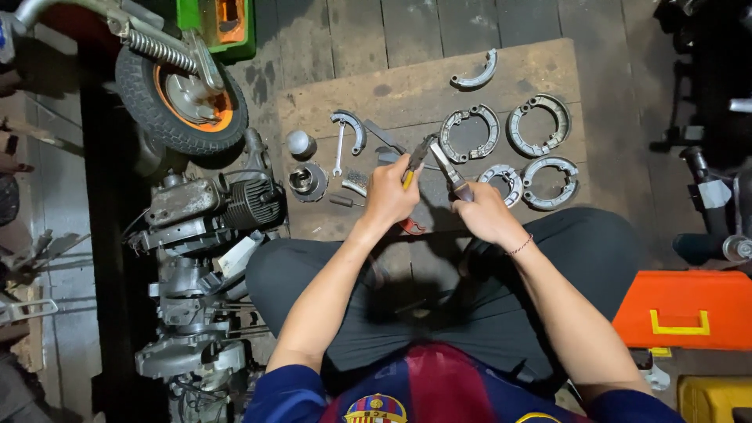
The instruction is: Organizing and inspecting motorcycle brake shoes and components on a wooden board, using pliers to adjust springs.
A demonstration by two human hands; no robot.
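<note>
Pliers are gripped by the left hand, fingers clamped on the handles, above a board. A second tool is clamped in the right hand. Brake shoes lie just beyond; an engine sits left.

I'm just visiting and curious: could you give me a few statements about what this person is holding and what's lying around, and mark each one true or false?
1. The left hand grips pliers. True.
2. The right hand is empty. False: it holds a metal tool.
3. Curved brake shoes lie on the wooden board. True.
4. The small wheel has a blue hub. False: it is orange.
5. An orange case sits at the person's right. True.
</note>
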